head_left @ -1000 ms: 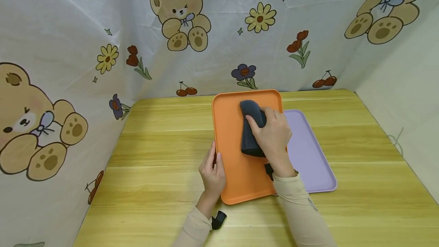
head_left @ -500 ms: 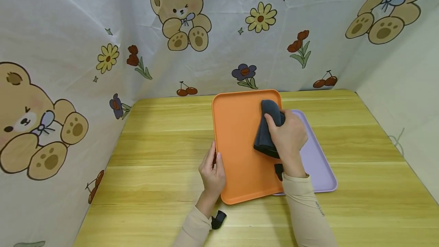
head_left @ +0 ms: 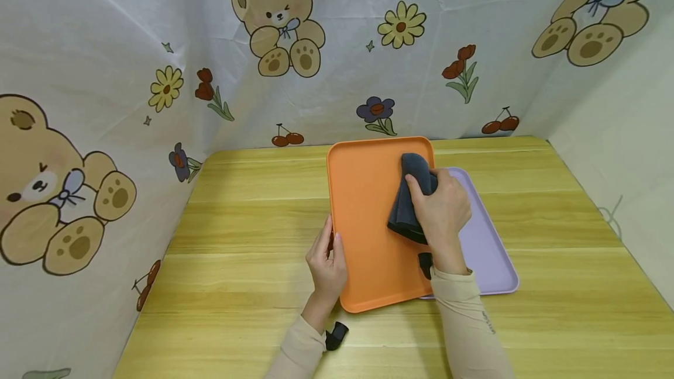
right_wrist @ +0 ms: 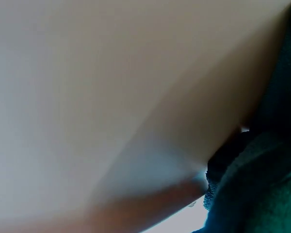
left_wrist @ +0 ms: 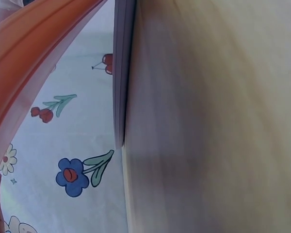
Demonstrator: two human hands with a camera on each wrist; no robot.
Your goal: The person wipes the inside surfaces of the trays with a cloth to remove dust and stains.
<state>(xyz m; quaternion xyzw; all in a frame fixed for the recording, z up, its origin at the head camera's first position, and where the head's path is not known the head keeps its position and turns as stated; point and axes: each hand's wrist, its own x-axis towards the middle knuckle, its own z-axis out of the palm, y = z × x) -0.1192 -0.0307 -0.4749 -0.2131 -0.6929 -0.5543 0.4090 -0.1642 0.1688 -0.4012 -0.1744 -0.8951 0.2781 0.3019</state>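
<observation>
In the head view my left hand (head_left: pixel 327 268) grips the left edge of an orange tray (head_left: pixel 363 233), thumb in front and fingers partly hidden behind. The tray is raised off the table and tilted; its rim (left_wrist: pixel 34 58) fills the upper left of the left wrist view. My right hand (head_left: pixel 444 203) grips a folded dark grey cloth (head_left: pixel 413 192) against the right part of the tray's face. That cloth (right_wrist: pixel 262 179) also shows, dark and blurred, at the right of the right wrist view. Behind the orange tray lies a light purple tray (head_left: pixel 489 250), partly covered by it.
A wooden table (head_left: pixel 253 238) spreads beneath everything. White fabric with printed bears and flowers (head_left: pixel 337 34) hangs along the back and left. Seen edge-on in the left wrist view, the purple tray (left_wrist: pixel 122 73) shows layered lines. A thin cord (head_left: pixel 611 218) hangs at the right wall.
My right hand has moved the cloth from the middle of the orange tray to its right side, then barely shifted. The left hand and both trays keep their places.
</observation>
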